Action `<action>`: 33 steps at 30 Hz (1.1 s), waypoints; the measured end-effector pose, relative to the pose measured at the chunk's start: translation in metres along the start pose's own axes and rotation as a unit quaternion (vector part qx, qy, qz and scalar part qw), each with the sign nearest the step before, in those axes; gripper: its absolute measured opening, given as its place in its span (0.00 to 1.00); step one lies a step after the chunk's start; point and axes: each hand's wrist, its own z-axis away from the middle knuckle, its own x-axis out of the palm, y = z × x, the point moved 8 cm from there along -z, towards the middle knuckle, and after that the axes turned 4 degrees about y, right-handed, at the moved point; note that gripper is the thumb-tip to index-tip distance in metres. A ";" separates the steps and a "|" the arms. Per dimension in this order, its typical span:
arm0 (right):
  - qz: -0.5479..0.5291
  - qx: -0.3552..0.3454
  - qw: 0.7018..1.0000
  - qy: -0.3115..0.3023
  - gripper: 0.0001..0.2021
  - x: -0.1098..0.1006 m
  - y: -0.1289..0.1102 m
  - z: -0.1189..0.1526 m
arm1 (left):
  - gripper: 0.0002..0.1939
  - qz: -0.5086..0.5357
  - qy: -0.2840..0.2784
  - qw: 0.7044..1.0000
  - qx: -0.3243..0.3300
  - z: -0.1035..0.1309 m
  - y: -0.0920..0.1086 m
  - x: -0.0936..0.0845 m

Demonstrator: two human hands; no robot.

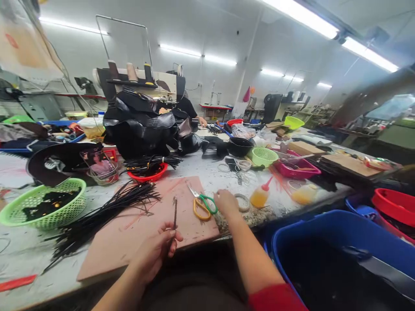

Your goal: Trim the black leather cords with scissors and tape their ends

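Note:
My left hand [164,242] is closed around a thin dark strip [175,214], which stands up from the fingers over the pink board [129,246]. Beyond the board's right edge, my right hand [226,203] reaches down to the table with its fingers curled together; what they hold, if anything, is hidden. Right beside those fingers lies a pair of scissors [203,202] with one green and one yellow handle, blades pointing away. A roll of tape [242,202] rests just right of the hand. Many long black strips [110,209] lie in a bundle across the board's left side.
A green basket [74,211] of black pieces stands at left, a red bowl [147,176] of strips behind the board. A glue bottle [260,194] is at right, near a large blue bin [301,229]. Black leather pieces [142,125] are heaped behind; a co-worker's arm [199,119] shows beyond.

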 end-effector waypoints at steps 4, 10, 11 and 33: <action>-0.055 0.123 0.991 -0.004 0.18 -0.018 0.063 -0.033 | 0.11 0.012 0.010 1.000 0.000 -0.010 0.001 0.024; -0.257 0.116 0.959 -0.018 0.09 -0.003 0.064 -0.029 | 0.12 0.019 0.018 1.000 0.010 -0.025 -0.011 0.045; -0.300 0.098 0.949 -0.015 0.08 0.002 0.052 -0.019 | 0.12 0.005 0.015 1.000 0.004 -0.027 -0.016 0.047; -0.450 -0.314 0.835 -0.054 0.04 -0.041 -0.052 0.097 | 0.15 -0.100 -0.037 0.992 0.069 -0.012 -0.012 0.051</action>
